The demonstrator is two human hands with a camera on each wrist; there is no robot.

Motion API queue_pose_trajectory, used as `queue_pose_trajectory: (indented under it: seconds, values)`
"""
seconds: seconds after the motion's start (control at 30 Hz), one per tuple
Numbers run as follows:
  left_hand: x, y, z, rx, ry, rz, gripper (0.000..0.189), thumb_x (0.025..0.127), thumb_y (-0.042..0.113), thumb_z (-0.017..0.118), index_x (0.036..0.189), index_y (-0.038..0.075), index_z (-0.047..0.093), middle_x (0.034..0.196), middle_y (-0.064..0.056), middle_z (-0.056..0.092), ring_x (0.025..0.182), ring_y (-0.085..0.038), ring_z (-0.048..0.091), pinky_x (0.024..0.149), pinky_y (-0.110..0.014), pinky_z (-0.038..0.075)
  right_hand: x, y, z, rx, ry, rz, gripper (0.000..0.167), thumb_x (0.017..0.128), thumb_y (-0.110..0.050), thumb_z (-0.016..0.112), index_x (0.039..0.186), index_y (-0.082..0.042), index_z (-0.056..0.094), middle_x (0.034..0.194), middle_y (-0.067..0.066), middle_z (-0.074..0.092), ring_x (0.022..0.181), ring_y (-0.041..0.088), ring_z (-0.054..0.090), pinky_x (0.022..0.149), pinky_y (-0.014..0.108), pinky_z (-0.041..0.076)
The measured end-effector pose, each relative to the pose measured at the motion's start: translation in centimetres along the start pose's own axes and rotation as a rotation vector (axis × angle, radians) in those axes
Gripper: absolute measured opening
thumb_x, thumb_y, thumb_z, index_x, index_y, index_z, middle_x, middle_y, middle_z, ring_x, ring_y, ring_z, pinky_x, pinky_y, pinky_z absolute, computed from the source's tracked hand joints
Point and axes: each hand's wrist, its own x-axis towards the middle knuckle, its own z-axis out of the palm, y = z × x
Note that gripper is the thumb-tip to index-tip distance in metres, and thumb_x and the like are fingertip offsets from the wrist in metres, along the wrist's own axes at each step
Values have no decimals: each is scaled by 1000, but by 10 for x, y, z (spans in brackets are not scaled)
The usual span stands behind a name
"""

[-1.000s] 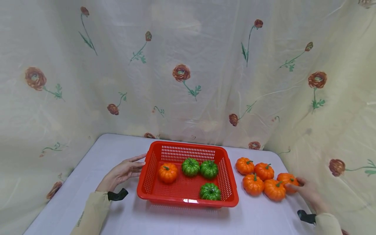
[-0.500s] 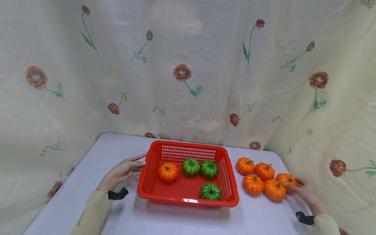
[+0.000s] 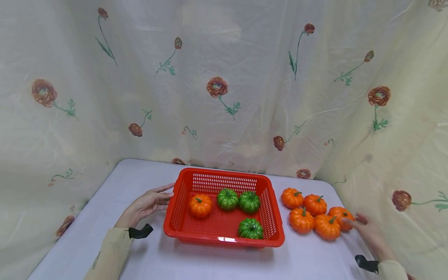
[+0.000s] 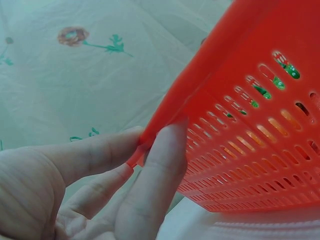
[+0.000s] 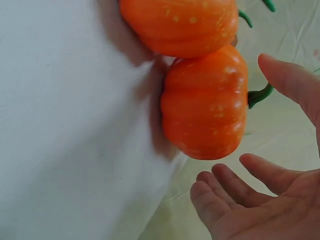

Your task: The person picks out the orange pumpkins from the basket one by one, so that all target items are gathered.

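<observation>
A red perforated plastic basket (image 3: 224, 241) sits mid-table, holding one orange pumpkin (image 3: 200, 206) and three small green pumpkins (image 3: 227, 199). At its left end, my left hand (image 3: 148, 204) pinches the rim, seen in the left wrist view with thumb and fingers on either side of the basket edge (image 4: 185, 90). To the right lies a cluster of orange pumpkins (image 3: 301, 220). My right hand (image 3: 371, 233) is beside the rightmost pumpkin (image 3: 340, 216), thumb and fingers spread apart. In the right wrist view its fingertips stand just off that pumpkin (image 5: 207, 107), thumb near the green stem.
A white-covered table (image 3: 140, 175) bears everything. A floral curtain (image 3: 245, 97) hangs behind it and along both sides. The cluster lies close to the table's right edge, near the curtain.
My right hand has drawn slightly right, off the rightmost pumpkin, and its fingers have spread. Pumpkins, basket and left hand keep their places.
</observation>
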Motion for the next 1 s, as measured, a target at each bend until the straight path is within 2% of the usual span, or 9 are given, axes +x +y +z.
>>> queue_pose_trajectory:
  seconds: [0.13,0.27,0.43,0.5,0.73,0.93,1.0]
  values:
    - [-1,1,-1,6,-6,-6,64,89,20,69,147,21,41,128,-11,63,99,-28,70,87,-38,57,-2,-6,0,9,31,-9,110,86,-61,59,150,9,4,151,37,10,135,53,20,109,67,25]
    - [-1,1,-1,-13,-5,-9,63,89,18,70,146,20,44,126,-11,64,99,-28,71,86,-39,57,-7,-14,2,-11,39,11,114,83,-63,61,150,9,3,150,38,9,135,54,18,108,68,26]
    - [0,2,0,-13,-24,-2,65,89,16,69,148,17,41,123,-11,66,98,-28,70,85,-39,57,-15,-31,4,-44,64,-20,110,85,-60,60,151,6,2,151,38,9,135,53,19,108,67,28]
    - [0,2,0,-12,-21,1,63,89,16,68,147,17,42,122,-11,66,97,-27,71,84,-39,58,-19,-38,5,-57,58,-71,108,87,-58,59,151,7,2,153,37,9,137,52,18,110,66,26]
    - [0,2,0,-5,-8,-1,60,91,15,66,146,18,43,121,-12,67,96,-27,71,83,-39,58,-38,-76,14,-130,4,-153,116,83,-69,57,151,7,0,154,35,7,138,53,15,109,67,27]
    - [0,2,0,3,-7,6,60,91,16,66,146,18,43,124,-13,65,97,-27,71,86,-40,57,-56,-106,31,-191,-25,-352,97,92,-50,59,149,11,10,150,39,17,136,57,20,109,66,27]
    - [1,2,0,5,-5,3,60,91,16,66,146,18,44,126,-13,64,97,-27,70,87,-41,57,-63,-117,38,-196,-54,-386,93,93,-46,60,149,10,12,150,38,18,136,57,21,109,66,28]
